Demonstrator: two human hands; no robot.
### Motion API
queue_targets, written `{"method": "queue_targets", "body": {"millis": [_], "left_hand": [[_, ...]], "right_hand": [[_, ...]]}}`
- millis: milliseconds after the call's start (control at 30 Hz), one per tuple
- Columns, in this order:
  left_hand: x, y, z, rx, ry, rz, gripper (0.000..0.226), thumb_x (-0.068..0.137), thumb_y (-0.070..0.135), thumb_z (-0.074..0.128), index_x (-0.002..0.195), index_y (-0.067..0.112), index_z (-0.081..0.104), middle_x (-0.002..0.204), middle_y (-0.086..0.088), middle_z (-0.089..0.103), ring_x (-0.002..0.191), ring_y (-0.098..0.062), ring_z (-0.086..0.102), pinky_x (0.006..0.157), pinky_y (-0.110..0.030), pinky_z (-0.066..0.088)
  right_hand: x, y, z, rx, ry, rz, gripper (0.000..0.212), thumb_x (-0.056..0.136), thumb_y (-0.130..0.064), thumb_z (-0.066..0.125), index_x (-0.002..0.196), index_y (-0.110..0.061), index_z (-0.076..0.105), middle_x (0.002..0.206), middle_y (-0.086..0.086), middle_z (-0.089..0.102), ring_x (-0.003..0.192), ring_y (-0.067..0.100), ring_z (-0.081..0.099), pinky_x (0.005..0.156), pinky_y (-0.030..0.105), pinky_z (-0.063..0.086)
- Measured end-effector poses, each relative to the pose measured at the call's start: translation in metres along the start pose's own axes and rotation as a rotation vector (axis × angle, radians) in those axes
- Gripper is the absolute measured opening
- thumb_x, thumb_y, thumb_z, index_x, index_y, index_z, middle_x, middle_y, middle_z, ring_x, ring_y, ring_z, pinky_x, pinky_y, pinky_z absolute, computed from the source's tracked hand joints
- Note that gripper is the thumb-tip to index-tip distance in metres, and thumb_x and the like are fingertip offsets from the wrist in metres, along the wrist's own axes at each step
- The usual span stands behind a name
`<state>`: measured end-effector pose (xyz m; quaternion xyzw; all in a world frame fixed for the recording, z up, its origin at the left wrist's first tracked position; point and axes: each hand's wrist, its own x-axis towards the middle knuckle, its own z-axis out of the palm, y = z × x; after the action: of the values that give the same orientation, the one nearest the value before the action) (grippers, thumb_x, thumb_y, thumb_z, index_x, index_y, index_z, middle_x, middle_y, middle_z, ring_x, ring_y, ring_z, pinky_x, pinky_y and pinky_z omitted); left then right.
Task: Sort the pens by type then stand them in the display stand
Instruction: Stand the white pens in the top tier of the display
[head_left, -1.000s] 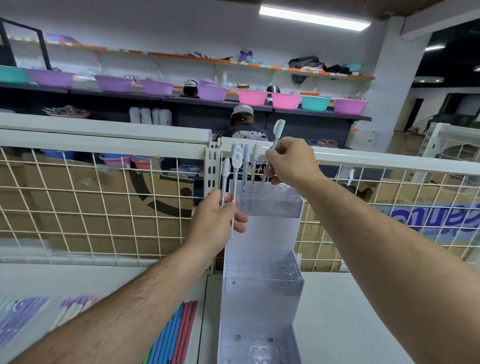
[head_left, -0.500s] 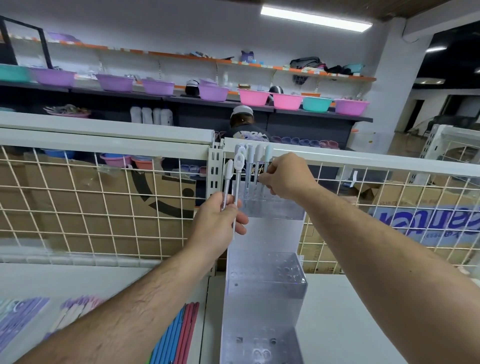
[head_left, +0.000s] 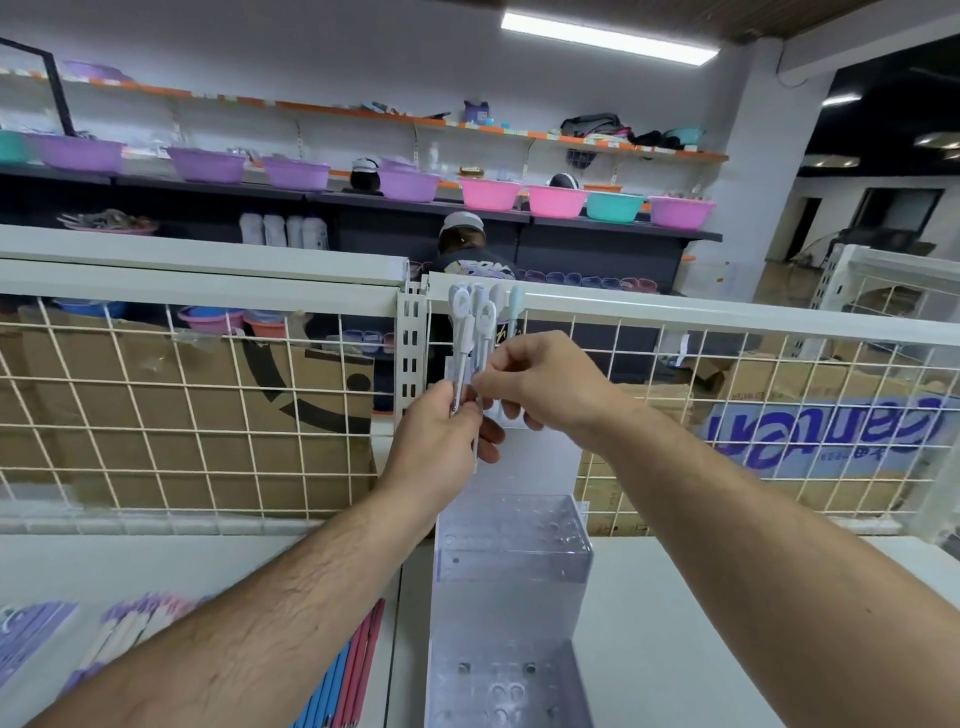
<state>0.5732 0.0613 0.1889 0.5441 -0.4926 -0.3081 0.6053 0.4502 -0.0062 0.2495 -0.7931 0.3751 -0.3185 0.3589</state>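
A clear tiered display stand (head_left: 511, 551) rises against the wire fence at centre. Several white pens (head_left: 514, 304) stand in its top tier, partly hidden behind my hands. My left hand (head_left: 441, 436) grips a bundle of white loop-topped pens (head_left: 461, 317) upright, just left of that tier. My right hand (head_left: 545, 382) reaches across in front of the tier, thumb and forefinger pinching one pen of the bundle right above my left fingers. The two lower tiers show only their holes.
Pink and blue pens (head_left: 356, 670) lie on the white table left of the stand, with purple and pale ones (head_left: 124, 629) further left. A white wire grid fence (head_left: 208, 415) backs the table, with cardboard boxes and a person (head_left: 465, 249) beyond.
My right hand lowered its pen into the top tier, let go, and moved left and down to the bundle. My left hand rose slightly towards the tier.
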Motion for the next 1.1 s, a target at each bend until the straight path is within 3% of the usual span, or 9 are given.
{"method": "queue_targets", "body": {"millis": [100, 167, 267, 400, 500, 600, 733, 900, 1100], "left_hand": [[0.000, -0.001, 0.001, -0.009, 0.024, 0.001, 0.021, 0.105, 0.021, 0.041, 0.100, 0.018, 0.062, 0.079, 0.002, 0.074, 0.066, -0.012, 0.068, 0.053, -0.023, 0.043], [0.000, -0.004, -0.001, -0.043, 0.074, -0.012, 0.022, 0.105, 0.023, 0.041, 0.098, 0.018, 0.061, 0.075, 0.005, 0.073, 0.063, -0.010, 0.064, 0.050, -0.023, 0.042], [0.003, -0.009, -0.005, -0.058, 0.137, -0.030, 0.023, 0.103, 0.024, 0.044, 0.089, 0.018, 0.060, 0.064, 0.005, 0.062, 0.056, -0.012, 0.050, 0.050, -0.024, 0.037], [0.006, -0.009, -0.009, -0.127, 0.137, -0.052, 0.023, 0.094, 0.023, 0.047, 0.081, 0.015, 0.065, 0.064, 0.001, 0.050, 0.052, -0.011, 0.038, 0.050, -0.027, 0.028], [0.005, -0.007, -0.010, -0.168, 0.127, -0.053, 0.026, 0.094, 0.020, 0.047, 0.083, 0.012, 0.070, 0.066, 0.001, 0.051, 0.052, -0.010, 0.039, 0.046, -0.022, 0.031], [0.006, -0.008, -0.011, -0.140, 0.138, -0.028, 0.026, 0.095, 0.015, 0.047, 0.085, 0.006, 0.070, 0.065, 0.004, 0.054, 0.055, -0.012, 0.041, 0.049, -0.025, 0.031], [0.007, -0.011, -0.014, -0.094, 0.167, -0.009, 0.023, 0.091, 0.007, 0.046, 0.089, -0.005, 0.065, 0.062, 0.020, 0.062, 0.059, -0.012, 0.044, 0.055, -0.028, 0.032], [0.004, -0.010, -0.017, -0.121, 0.168, -0.006, 0.026, 0.090, 0.005, 0.050, 0.078, 0.015, 0.071, 0.086, -0.007, 0.070, 0.059, -0.009, 0.054, 0.056, -0.027, 0.043], [0.003, -0.008, -0.019, -0.125, 0.162, 0.008, 0.021, 0.092, 0.007, 0.054, 0.090, 0.018, 0.072, 0.075, 0.001, 0.071, 0.064, -0.009, 0.063, 0.057, -0.020, 0.050]], "right_hand": [[0.001, -0.003, -0.007, 0.000, 0.076, 0.003, 0.020, 0.090, -0.016, 0.073, 0.083, 0.001, 0.067, 0.068, 0.008, 0.068, 0.053, 0.010, 0.060, 0.045, 0.025, 0.045], [0.006, -0.006, -0.016, 0.055, 0.193, 0.022, 0.020, 0.090, -0.016, 0.071, 0.086, 0.002, 0.065, 0.072, 0.008, 0.072, 0.057, 0.013, 0.067, 0.047, 0.027, 0.048], [0.016, -0.010, -0.028, 0.087, 0.372, 0.041, 0.017, 0.090, -0.016, 0.068, 0.085, -0.001, 0.066, 0.071, 0.007, 0.074, 0.058, 0.014, 0.071, 0.047, 0.026, 0.051], [0.027, -0.011, -0.028, -0.016, 0.487, 0.017, 0.016, 0.091, -0.018, 0.066, 0.081, -0.006, 0.068, 0.068, 0.004, 0.073, 0.060, 0.015, 0.073, 0.046, 0.024, 0.051], [0.033, -0.010, -0.021, -0.127, 0.473, 0.002, 0.017, 0.090, -0.020, 0.067, 0.080, -0.008, 0.069, 0.072, 0.006, 0.073, 0.071, 0.023, 0.073, 0.063, 0.041, 0.062], [0.037, -0.009, -0.015, -0.179, 0.453, -0.002, 0.017, 0.091, -0.021, 0.067, 0.080, -0.010, 0.069, 0.074, 0.005, 0.072, 0.074, 0.024, 0.072, 0.070, 0.048, 0.062], [0.040, -0.008, -0.010, -0.268, 0.398, 0.005, 0.019, 0.093, -0.024, 0.068, 0.078, -0.010, 0.070, 0.072, 0.006, 0.071, 0.074, 0.027, 0.071, 0.068, 0.043, 0.061], [0.043, -0.003, 0.000, -0.415, 0.314, 0.035, 0.022, 0.092, -0.023, 0.071, 0.073, -0.012, 0.068, 0.072, 0.006, 0.070, 0.069, 0.025, 0.072, 0.067, 0.043, 0.063], [0.045, 0.005, 0.006, -0.493, 0.312, 0.065, 0.028, 0.088, -0.029, 0.077, 0.066, -0.015, 0.066, 0.064, 0.001, 0.064, 0.058, 0.017, 0.061, 0.055, 0.032, 0.055]]}}
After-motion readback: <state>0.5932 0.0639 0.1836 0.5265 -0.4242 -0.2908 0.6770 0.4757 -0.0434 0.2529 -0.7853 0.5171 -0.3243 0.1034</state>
